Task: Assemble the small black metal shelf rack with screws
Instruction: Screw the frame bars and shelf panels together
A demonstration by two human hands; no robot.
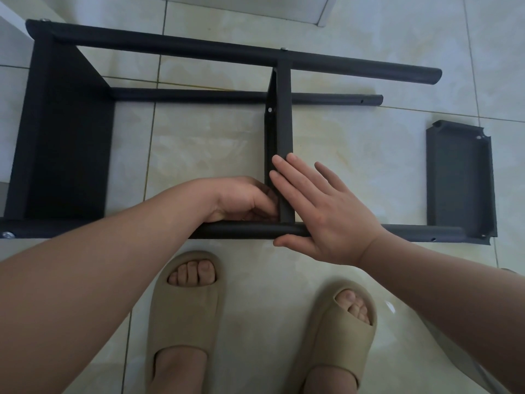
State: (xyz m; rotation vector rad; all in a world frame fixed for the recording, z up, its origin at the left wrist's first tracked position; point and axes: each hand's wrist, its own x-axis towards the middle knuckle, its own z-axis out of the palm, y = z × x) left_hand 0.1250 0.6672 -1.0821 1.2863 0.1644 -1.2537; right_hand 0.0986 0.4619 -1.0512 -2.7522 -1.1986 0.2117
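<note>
Pale, glossy floor tiles (pixel 216 143) with thin grout lines can be seen all over, kinda cream and marbled. Beige foam slides are being worn, a left slide (pixel 184 314) and a right slide (pixel 338 339), toes showing at the open fronts. A white panel (pixel 255 7) is cut off at the top edge.

Three black posts (pixel 199 48), three shelf panels (pixel 68 132), three visible screw heads (pixel 8 235), two slippers (pixel 184 305).

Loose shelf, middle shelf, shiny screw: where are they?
loose shelf (pixel 460 180): head view, its flat inner face.
middle shelf (pixel 285 118): head view, its dark edge strip, midway up.
shiny screw (pixel 8 235): head view, its head, bottom left.
</note>
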